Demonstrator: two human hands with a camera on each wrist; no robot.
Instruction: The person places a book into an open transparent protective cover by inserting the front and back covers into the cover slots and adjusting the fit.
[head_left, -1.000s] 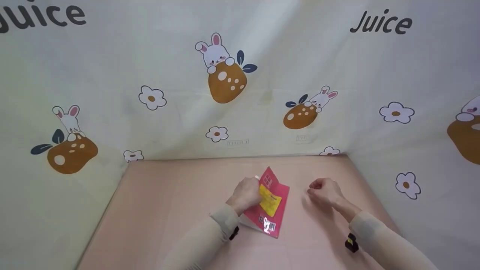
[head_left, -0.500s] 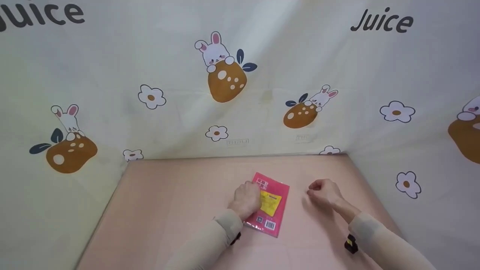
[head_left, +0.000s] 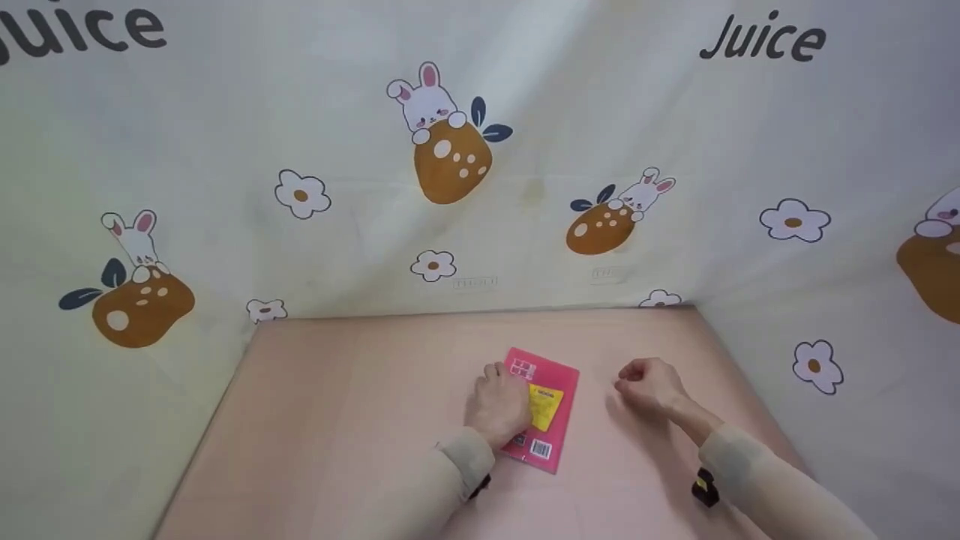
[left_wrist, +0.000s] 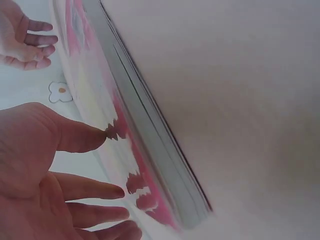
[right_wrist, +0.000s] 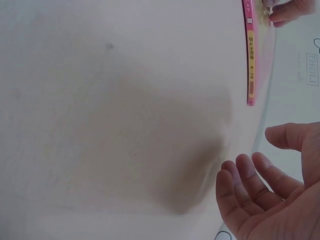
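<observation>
A closed pink book (head_left: 555, 376) with a yellow patch and a barcode on its glossy cover lies flat on the table. Over its left side is my left hand (head_left: 501, 405). In the left wrist view the thumb and fingers (left_wrist: 95, 189) are loosely spread at the shiny cover, their reflections showing in it, beside the edges of the pages. To the right of the book my right hand (head_left: 654, 384) hovers above the table, fingers loosely bent and holding nothing. The right wrist view shows the book's printed spine (right_wrist: 251, 60).
The table (head_left: 352, 405) has a pale pink surface. Behind it and along both sides hangs a light curtain (head_left: 360, 225) printed with rabbits, flowers and the word Juice. A dark wrist device (head_left: 705, 487) sits under the right sleeve.
The book's raised cover has come down flat, so the book is now closed. My left hand has slid a little right and toward me over it. My right hand has stayed in place.
</observation>
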